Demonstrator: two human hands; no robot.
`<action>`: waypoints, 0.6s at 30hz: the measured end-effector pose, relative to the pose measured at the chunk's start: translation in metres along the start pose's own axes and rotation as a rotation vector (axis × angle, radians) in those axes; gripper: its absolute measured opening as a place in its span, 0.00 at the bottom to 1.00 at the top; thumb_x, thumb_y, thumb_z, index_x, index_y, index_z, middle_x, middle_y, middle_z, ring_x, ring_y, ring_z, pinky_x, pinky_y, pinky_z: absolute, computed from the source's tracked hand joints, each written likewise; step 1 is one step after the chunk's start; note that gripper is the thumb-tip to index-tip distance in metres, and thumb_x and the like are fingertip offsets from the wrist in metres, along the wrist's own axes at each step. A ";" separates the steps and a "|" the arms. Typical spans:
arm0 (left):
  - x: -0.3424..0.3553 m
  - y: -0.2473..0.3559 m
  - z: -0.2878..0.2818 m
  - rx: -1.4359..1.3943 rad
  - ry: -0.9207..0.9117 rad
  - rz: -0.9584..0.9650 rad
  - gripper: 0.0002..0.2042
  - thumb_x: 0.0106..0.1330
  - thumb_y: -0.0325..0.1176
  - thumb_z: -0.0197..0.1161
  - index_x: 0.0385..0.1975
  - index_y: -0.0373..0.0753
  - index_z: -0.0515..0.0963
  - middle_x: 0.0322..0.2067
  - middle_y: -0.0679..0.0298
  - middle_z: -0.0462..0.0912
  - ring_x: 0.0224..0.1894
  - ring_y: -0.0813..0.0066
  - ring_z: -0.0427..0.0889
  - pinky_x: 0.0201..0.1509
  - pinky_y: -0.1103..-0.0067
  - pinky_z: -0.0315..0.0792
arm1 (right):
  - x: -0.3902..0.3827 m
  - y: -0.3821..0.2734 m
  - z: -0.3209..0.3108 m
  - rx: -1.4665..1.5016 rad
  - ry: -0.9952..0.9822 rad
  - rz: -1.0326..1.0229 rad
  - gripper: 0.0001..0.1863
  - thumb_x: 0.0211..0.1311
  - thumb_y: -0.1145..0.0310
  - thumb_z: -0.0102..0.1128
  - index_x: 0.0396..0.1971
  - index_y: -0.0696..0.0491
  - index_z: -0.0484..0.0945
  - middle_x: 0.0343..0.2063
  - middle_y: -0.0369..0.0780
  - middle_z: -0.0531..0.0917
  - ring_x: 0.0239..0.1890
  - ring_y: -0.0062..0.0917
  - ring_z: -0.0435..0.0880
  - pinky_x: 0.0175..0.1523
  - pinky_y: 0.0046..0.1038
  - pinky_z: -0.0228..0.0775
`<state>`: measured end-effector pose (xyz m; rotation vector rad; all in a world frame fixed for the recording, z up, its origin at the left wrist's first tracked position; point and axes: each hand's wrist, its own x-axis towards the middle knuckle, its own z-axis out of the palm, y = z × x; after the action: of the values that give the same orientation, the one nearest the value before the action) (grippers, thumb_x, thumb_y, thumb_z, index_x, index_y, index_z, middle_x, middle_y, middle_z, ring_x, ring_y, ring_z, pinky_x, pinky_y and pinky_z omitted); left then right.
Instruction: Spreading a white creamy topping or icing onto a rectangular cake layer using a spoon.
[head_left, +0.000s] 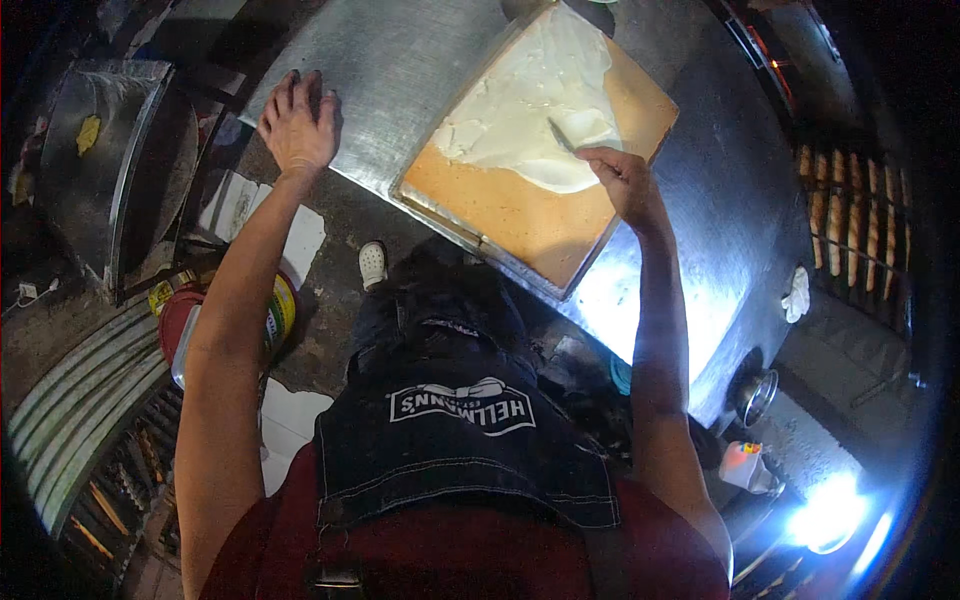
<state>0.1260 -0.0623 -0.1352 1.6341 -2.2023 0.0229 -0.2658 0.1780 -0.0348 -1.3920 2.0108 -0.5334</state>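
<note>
Right hand [618,178] closed in a fist round the handle of a spatula [562,137]; blade thin and grey, running up and left from the knuckles onto the white cream [545,95]. Grip fully shut on the handle, no gap seen between fingers.

Sheet cake [520,215] lying in a rectangular metal tray [440,215], tray turned diamond-wise on the steel table [400,70], one corner toward the near edge of the table, long axis running from near-left to far-right. Cream covering the far half of the cake; bare tan sponge on the near half and along a strip by the tray's right edge. Boundary of the cream sitting just left of and below the blade tip, so uncovered sponge lies toward the body from the grip, down and left of the right hand.

Left hand [298,125] flat, fingers spread, palm down on the table's left edge, holding nothing, well apart from the tray's left corner. Right hand plainly the nearer one to cream and sponge; left hand only bracing.

Below table edge: white shoe [372,263] on the floor, dark apron [460,430] over red shirt.
</note>
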 end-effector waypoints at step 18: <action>-0.003 -0.004 0.003 -0.079 0.022 0.083 0.26 0.71 0.52 0.52 0.65 0.48 0.72 0.69 0.59 0.63 0.72 0.57 0.56 0.73 0.55 0.45 | -0.058 -0.173 0.125 -0.228 0.157 0.325 0.16 0.69 0.63 0.53 0.50 0.45 0.85 0.43 0.43 0.88 0.50 0.39 0.86 0.56 0.41 0.75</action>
<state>0.1290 -0.0618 -0.1398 1.4925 -2.2242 -0.0220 -0.0478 0.1726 0.0013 -1.1409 2.4279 -0.2821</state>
